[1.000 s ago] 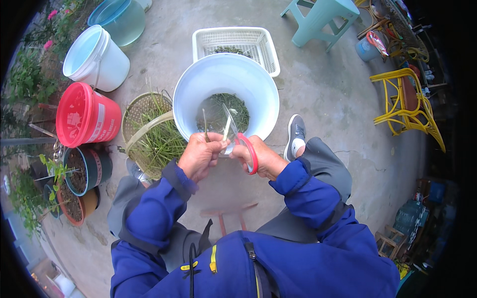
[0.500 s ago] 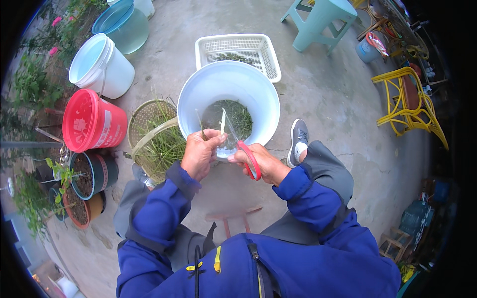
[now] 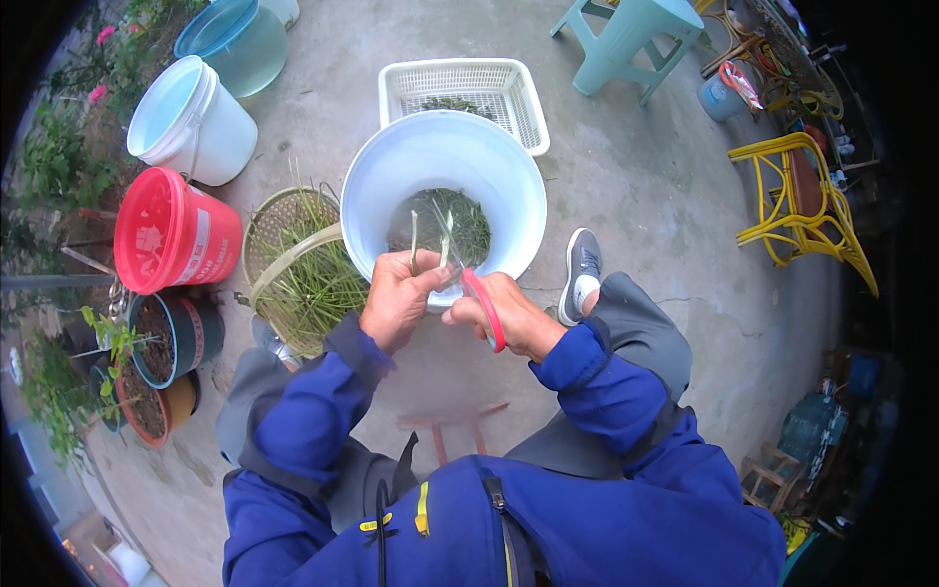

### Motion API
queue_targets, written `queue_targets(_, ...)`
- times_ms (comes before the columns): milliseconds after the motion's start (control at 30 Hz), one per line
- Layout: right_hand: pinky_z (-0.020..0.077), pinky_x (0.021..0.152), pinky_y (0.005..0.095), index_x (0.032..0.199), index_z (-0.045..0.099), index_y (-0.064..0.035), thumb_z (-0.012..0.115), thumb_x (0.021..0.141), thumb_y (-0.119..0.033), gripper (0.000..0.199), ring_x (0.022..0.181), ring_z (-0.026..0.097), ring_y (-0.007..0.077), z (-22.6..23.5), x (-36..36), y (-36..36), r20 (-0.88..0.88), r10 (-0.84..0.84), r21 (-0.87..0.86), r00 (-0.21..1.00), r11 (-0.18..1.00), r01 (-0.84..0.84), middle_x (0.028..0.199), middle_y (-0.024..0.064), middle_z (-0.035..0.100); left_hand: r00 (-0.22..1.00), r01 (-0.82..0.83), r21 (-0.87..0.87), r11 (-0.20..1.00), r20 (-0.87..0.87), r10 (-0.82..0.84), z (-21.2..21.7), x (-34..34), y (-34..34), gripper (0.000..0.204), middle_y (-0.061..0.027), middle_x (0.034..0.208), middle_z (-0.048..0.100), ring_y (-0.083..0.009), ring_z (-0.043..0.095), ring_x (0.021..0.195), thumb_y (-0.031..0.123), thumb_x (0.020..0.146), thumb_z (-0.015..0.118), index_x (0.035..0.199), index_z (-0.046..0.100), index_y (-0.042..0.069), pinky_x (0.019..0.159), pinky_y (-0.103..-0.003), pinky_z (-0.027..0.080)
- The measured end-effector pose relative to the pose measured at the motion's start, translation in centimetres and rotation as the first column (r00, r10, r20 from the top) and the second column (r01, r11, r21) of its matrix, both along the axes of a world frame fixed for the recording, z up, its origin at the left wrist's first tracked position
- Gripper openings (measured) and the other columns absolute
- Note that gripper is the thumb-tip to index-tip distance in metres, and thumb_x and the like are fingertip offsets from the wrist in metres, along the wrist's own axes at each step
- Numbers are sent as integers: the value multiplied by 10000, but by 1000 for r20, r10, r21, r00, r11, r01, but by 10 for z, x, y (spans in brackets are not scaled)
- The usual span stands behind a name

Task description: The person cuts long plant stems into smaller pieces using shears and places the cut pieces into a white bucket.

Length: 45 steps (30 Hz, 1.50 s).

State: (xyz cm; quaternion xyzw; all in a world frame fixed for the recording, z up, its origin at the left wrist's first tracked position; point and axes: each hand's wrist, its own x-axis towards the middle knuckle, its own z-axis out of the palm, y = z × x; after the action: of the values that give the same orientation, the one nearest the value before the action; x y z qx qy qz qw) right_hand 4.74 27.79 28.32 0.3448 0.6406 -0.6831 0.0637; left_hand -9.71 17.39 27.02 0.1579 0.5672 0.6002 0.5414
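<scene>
We see the left hand (image 3: 399, 298) pinching thin green stalks (image 3: 415, 240) above the smooth white plastic bucket (image 3: 509, 186); at its 3 o'clock, the right hand (image 3: 511, 315) grips red-handled scissors (image 3: 481, 305).

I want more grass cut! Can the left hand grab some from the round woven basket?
Probably yes. The left hand is close to the woven basket, with nothing between them, but it already pinches green stalks over the white bucket.
</scene>
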Motion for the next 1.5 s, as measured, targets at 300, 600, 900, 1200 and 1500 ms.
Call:
queue_targets(300, 335, 421, 326, 520, 510, -17, 676, 679, -112, 247, 442, 423, 110, -1, -5, -3, 167, -63, -22, 984, 997, 68, 488, 15, 456, 980, 17, -77, 997, 201, -2, 0, -8, 2, 87, 18, 692, 587, -10, 357, 467, 53, 898, 630, 930, 678, -12, 412, -189, 243)
queue_targets(600, 345, 418, 317, 573, 550, -14, 721, 701, -204, 286, 439, 452, 140, 9, 0, 0, 111, -73, -152, 991, 984, 89, 505, 44, 478, 983, 29, -99, 995, 186, -10, 11, -4, 3, 86, 19, 689, 585, -9, 351, 464, 34, 901, 620, 937, 674, -23, 412, -188, 243)
queue_targets(900, 353, 421, 322, 582, 555, 7, 686, 714, -166, 254, 447, 460, 131, 3, -3, -6, 96, -110, -47, 989, 992, 115, 506, 42, 485, 974, 51, -95, 994, 225, -28, 4, -13, 2, 87, 22, 680, 566, -10, 336, 462, 42, 912, 613, 928, 671, -20, 410, -186, 235)
queue_targets(1200, 382, 420, 310, 622, 567, -21, 702, 733, -169, 229, 442, 488, 139, 7, -1, -3, 173, -178, -169, 969, 963, 207, 540, 46, 520, 930, 0, -71, 997, 366, 26, -16, -30, 1, 106, -29, 779, 580, -22, 336, 492, 50, 938, 573, 982, 627, -30, 415, -193, 259)
queue_targets(1500, 411, 473, 309, 631, 577, 5, 729, 739, -176, 260, 508, 527, 124, 12, 9, 6, -46, -147, 5, 988, 989, 147, 553, 49, 549, 927, -95, 76, 993, 370, 61, -6, -35, 0, 201, -44, 818, 591, -66, 488, 607, 86, 966, 549, 1093, 593, -64, 501, -210, 383)
